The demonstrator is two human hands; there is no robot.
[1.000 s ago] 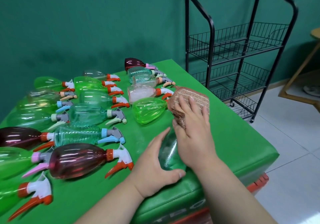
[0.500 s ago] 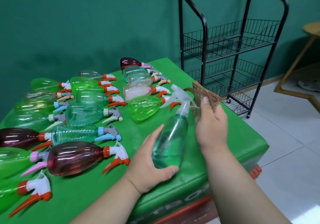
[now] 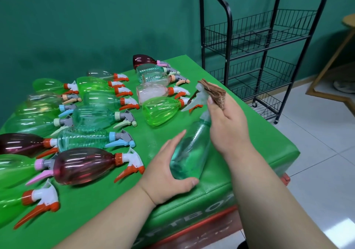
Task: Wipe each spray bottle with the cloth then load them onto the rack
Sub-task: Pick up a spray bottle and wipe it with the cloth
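Note:
A teal spray bottle [image 3: 190, 148] with a white trigger head is tilted up over the green table [image 3: 240, 133]. My left hand [image 3: 169, 170] grips its base from below. My right hand [image 3: 226, 122] holds a brown cloth [image 3: 213, 93] against the bottle's trigger head and neck. Several more spray bottles lie on their sides on the table: a dark red one [image 3: 82, 165], a bright green one [image 3: 163, 110], a pale pink one [image 3: 151, 93]. The black wire rack [image 3: 255, 37] stands beyond the table's right corner, its shelves bare.
A green wall rises behind the table. White tiled floor [image 3: 317, 143] lies to the right. A wooden stool leg [image 3: 330, 60] stands at the far right. The rack rests on small wheels.
The bottle went from lying under my hands to tilted up in my left hand. My right hand slid the cloth from the body up to the trigger head.

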